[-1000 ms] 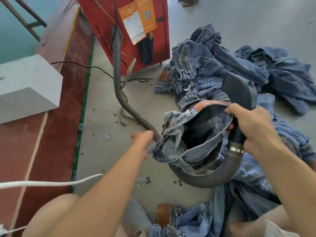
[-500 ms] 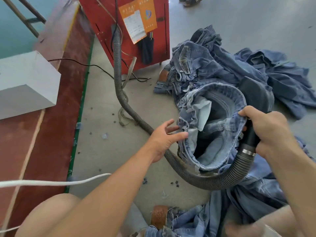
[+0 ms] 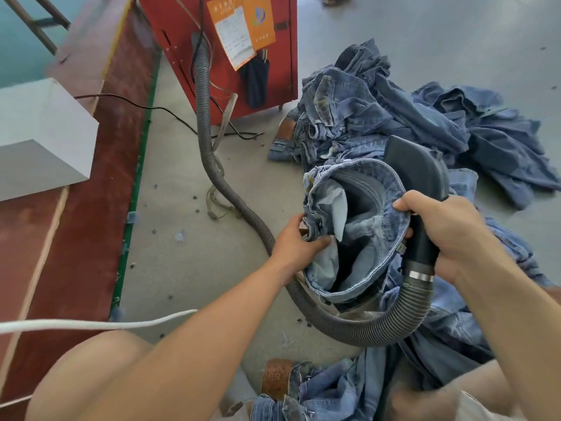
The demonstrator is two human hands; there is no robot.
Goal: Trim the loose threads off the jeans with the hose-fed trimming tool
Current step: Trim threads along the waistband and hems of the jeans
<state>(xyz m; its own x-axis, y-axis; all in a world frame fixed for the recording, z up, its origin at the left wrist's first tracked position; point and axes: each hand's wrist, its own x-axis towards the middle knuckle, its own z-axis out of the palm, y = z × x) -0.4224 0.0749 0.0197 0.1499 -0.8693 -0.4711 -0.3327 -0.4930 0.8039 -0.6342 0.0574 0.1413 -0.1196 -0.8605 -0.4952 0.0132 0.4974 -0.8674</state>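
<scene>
Change: since half a second ago the left hand has closed onto the waistband's near edge.
Jeans: held up off the floor, waist spread open between both hands, likely to expose inner seams.
Hose: loops from the red machine under the jeans.
Trimming tool: head behind the waistband.
Right hand: wrapped round the tool's neck, thumb pinning denim.
</scene>
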